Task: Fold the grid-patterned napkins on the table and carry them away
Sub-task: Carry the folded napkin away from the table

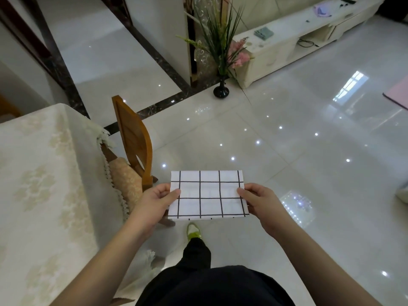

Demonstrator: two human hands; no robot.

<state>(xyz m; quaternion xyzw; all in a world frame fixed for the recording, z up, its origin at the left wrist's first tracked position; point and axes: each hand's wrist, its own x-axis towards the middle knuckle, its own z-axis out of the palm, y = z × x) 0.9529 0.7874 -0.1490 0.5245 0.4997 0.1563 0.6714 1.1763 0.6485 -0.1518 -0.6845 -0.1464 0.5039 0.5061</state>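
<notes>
A cream-clothed table point(39, 173) stands at the left with a wooden chair point(134, 142) beside it. The left hand point(154, 202) pinches the left edge of the folded grid-patterned napkin point(208, 194), held flat above the glossy floor point(309, 151), while the right hand point(262, 202) grips its right edge.

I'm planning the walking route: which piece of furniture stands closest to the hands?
The wooden chair, tucked against the table just beside the left hand. The white cabinet stands far across the floor.
</notes>
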